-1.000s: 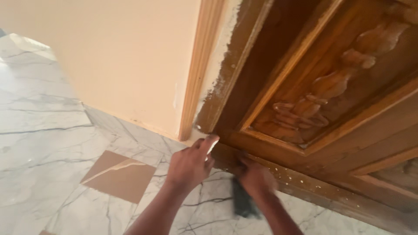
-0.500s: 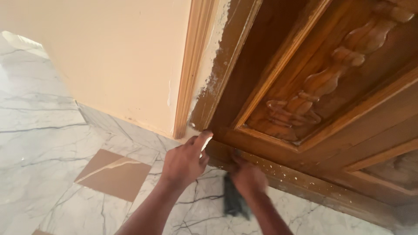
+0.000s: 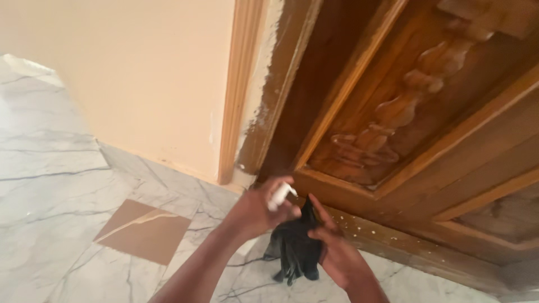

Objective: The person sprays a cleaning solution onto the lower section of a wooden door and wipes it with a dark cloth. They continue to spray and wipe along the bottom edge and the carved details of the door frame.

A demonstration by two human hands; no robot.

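Observation:
My left hand grips a small white object, its end poking out between thumb and fingers; what it is I cannot tell. My right hand holds a dark crumpled cloth that hangs down between both hands. The two hands meet just in front of the bottom rail of a carved brown wooden door, whose lower edge carries pale specks.
A wooden door frame with smeared brown stain and white patches stands left of the door. A cream wall runs to the left. The floor is white veined marble with a tan square inlay tile.
My right hand has come off the door's bottom rail and lifted the cloth up toward my left hand. My left hand pulled back slightly from the frame corner, and the view tilted.

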